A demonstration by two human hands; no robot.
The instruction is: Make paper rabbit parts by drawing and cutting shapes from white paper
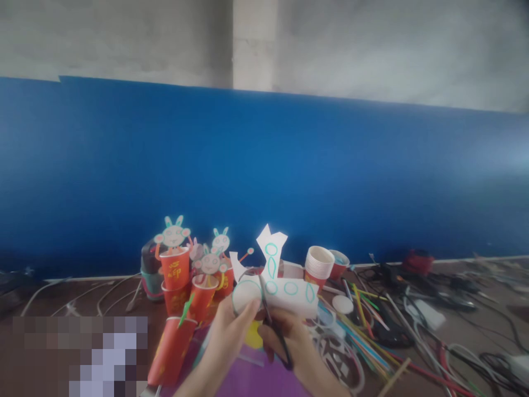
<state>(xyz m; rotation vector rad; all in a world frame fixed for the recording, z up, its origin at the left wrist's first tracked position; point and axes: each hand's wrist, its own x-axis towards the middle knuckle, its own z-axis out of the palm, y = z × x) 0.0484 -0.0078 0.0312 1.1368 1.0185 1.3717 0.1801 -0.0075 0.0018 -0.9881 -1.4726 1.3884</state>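
Note:
My left hand (pixel 242 317) pinches a sheet of white paper (pixel 300 300) near a large circle drawn in green. Several smaller green ovals are drawn on the same sheet, and its upper edge is cut into ragged points. In my right hand (pixel 285 331) is a pair of black-handled scissors (pixel 282 344). Their blades reach up to the paper beside the large circle; how far apart the blades are I cannot tell. A yellow round thing (pixel 254 335) shows partly beneath my hands, above a purple surface (pixel 256 377).
Red paper cups (pixel 176 270) with rabbit-faced paper figures stand at left, and another red cup (pixel 171 350) lies tilted in front. Stacked cups (pixel 320 262) are behind my right hand. Coloured sticks (pixel 363 339), a roll of tape and cables crowd the right. A blue panel (pixel 264 165) rises behind.

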